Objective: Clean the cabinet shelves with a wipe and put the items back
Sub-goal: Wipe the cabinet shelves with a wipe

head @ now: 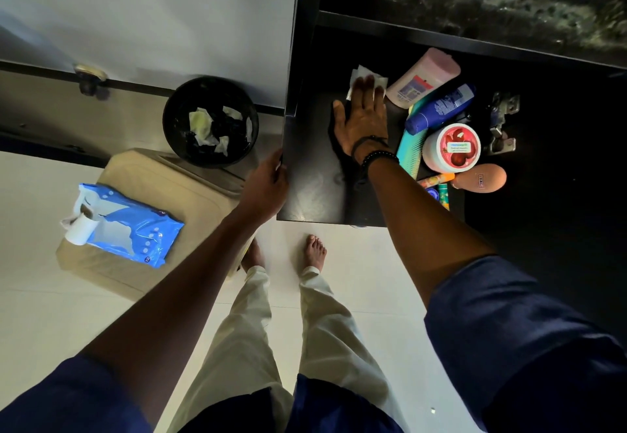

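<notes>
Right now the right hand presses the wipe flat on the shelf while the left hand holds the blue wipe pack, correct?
Not quite. The head view shows the left hand gripping the cabinet's edge; the blue wipe pack lies on the beige stool. The right hand does press the wipe on the shelf.

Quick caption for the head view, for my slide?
Right hand presses a white wipe on the dark cabinet shelf beside clustered toiletries; left hand grips the shelf's left edge.
</notes>
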A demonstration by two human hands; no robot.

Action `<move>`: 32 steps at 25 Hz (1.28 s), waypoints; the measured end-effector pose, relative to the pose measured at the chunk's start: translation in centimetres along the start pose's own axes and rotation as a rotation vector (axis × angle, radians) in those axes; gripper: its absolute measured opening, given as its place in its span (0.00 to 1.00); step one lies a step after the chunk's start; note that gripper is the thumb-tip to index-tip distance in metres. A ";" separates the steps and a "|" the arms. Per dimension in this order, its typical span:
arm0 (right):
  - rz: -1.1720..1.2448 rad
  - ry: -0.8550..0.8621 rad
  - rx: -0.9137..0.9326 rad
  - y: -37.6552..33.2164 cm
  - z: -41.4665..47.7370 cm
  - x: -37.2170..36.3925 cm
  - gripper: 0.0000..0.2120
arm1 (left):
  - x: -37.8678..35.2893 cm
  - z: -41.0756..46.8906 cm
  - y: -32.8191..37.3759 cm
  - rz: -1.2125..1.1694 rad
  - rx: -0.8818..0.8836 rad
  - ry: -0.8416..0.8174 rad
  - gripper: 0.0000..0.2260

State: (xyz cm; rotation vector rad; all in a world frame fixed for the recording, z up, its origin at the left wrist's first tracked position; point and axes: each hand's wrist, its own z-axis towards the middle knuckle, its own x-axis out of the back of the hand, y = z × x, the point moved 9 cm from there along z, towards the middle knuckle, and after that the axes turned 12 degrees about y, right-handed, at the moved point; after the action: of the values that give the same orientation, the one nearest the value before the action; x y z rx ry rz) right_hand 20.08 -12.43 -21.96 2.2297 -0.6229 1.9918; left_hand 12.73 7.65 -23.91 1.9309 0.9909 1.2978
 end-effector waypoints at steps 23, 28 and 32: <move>-0.030 0.043 0.017 1.4 -13.4 -0.4 0.30 | 0.4 0.2 -1.1 0.015 0.000 0.006 0.22; 0.024 -0.051 -0.107 -0.9 -3.7 -1.1 0.34 | -0.1 -0.8 -2.0 -0.050 0.023 -0.023 0.25; 0.004 -0.067 0.248 -6.8 -13.6 -3.2 0.34 | -0.3 -1.2 -6.6 -0.114 0.219 0.026 0.24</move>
State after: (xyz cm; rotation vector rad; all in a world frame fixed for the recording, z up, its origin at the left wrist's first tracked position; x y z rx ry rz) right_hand 9.65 -0.97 -21.64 2.4429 -0.4046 2.1067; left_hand 9.89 11.07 -28.92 1.9890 1.2831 1.1949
